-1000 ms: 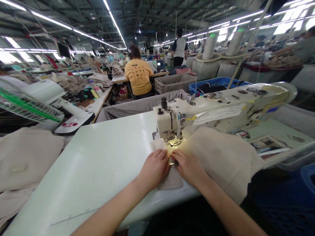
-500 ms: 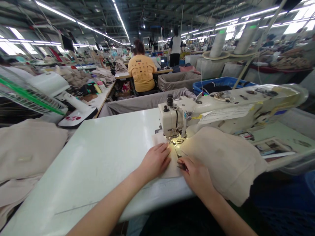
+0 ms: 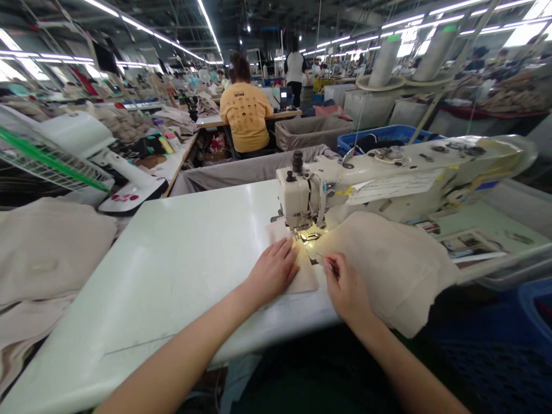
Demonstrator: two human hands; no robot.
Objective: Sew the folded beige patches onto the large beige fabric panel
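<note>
My left hand (image 3: 276, 265) lies flat on a narrow beige fabric piece (image 3: 304, 279), its fingertips just left of the lit presser foot (image 3: 309, 236) of a sewing machine (image 3: 297, 192). My right hand (image 3: 347, 284) is closed around a slim, dark, pointed metal tool (image 3: 333, 267); most of it is hidden in the fingers, so whether it is snips or tweezers I cannot tell. Its thin tip points left toward the needle area, a little above the table. Beside the right hand, a larger beige cloth (image 3: 388, 259) spreads over the machine bed and hangs off the front edge.
A white fan (image 3: 129, 184) and piled beige cloth (image 3: 52, 253) stand at the left of the pale table (image 3: 198, 247). Thread cones (image 3: 383, 63) rise behind the machine. A blue basket (image 3: 487, 339) is at the lower right. A person in a yellow shirt (image 3: 245, 118) sits ahead.
My right hand has drawn back to the right with its tool, away from the narrow fabric piece. The left hand stays on the fabric. The view has shifted slightly.
</note>
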